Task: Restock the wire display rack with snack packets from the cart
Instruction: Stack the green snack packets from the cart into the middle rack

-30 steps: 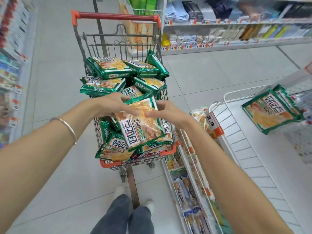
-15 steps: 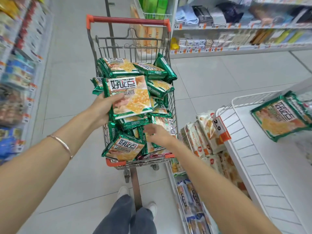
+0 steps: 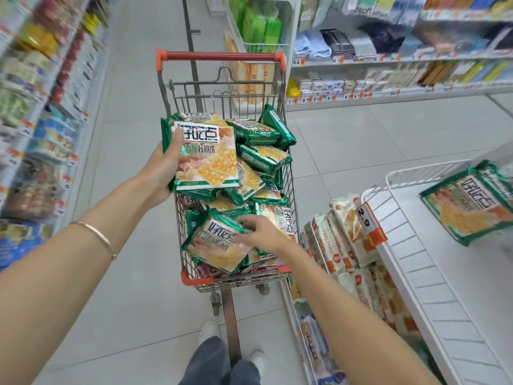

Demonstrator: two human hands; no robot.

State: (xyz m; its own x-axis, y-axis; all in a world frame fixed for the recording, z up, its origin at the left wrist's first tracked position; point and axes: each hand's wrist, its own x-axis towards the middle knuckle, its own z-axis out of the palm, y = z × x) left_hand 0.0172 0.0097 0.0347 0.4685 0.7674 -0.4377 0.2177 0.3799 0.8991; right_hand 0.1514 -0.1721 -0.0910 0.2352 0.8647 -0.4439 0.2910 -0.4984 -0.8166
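**Held packet** [image 3: 206, 154]: green-edged snack packet, printed face toward the camera, raised above the pile at the cart's 10 o'clock corner. The left hand [image 3: 163, 170] grasped it by its left edge, thumb over the front and palm behind. The packet was probably held clear so that the other hand could gather a second one before both went to the rack.

**Second packet** [image 3: 213, 245]: same kind, lying tilted on top of the load at the cart's 6 o'clock end. The right hand [image 3: 261, 232] lay on its right part with fingers spread across the wrapper. Whether the thumb had closed underneath could not be told, so this reads as a grasp being taken, not one completed.

**Pile of packets** [image 3: 261, 159]: many more of the same, heaped loosely above the basket sides. Restocking was judged to be at an early stage.

**Cart** [image 3: 222, 55]: wire trolley with a red handle at its 12 o'clock end, standing on the floor tiles directly ahead of the person, so both hands could reach it.

**Wire rack** [image 3: 416, 245]: white display rack at 3 o'clock of the cart, near enough to be filled with only a turn.

**Shelved packet** [image 3: 466, 204]: lying flat on the rack's top tier.

**Price tag** [image 3: 370, 220]: clipped to the rack's near corner.

**Pale packets** [image 3: 341, 234]: a different snack, standing in a row on the tier below.
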